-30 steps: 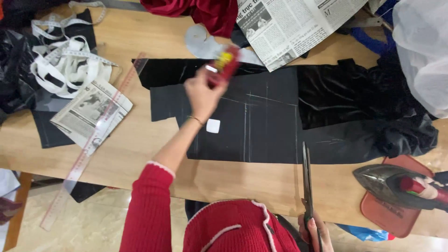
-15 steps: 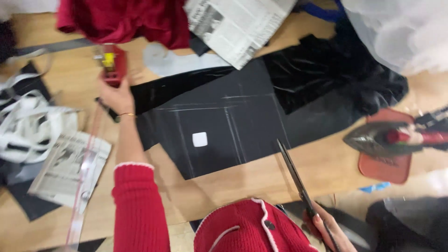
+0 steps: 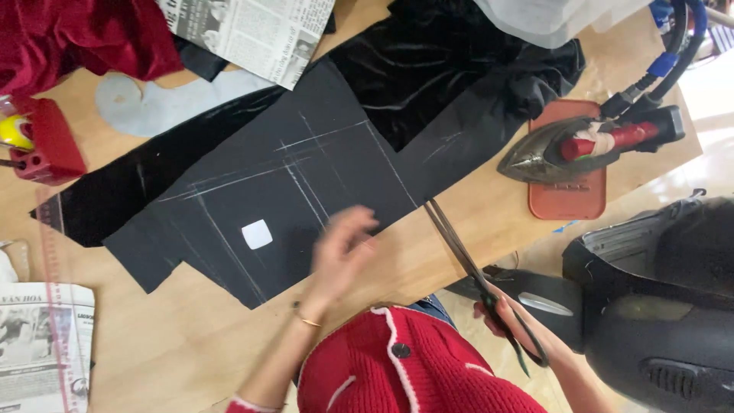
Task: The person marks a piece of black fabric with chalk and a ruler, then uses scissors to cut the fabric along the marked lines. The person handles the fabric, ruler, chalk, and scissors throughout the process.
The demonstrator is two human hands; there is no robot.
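Left hand (now empty, spread) returned over black fabric; right hand grips scissors.

Left hand: hovering blurred, fingers spread, over the black fabric's near edge.
Right hand: gripping long scissors, blades pointing at the fabric edge.
Chalk piece: lying white on the fabric.
Iron: resting on a red mat.

Iron sits on red mat, at right end of counter. Well left of iron: newspaper at top, red cloth beyond it, red holder w/ yellow roll, clear ruler far left.
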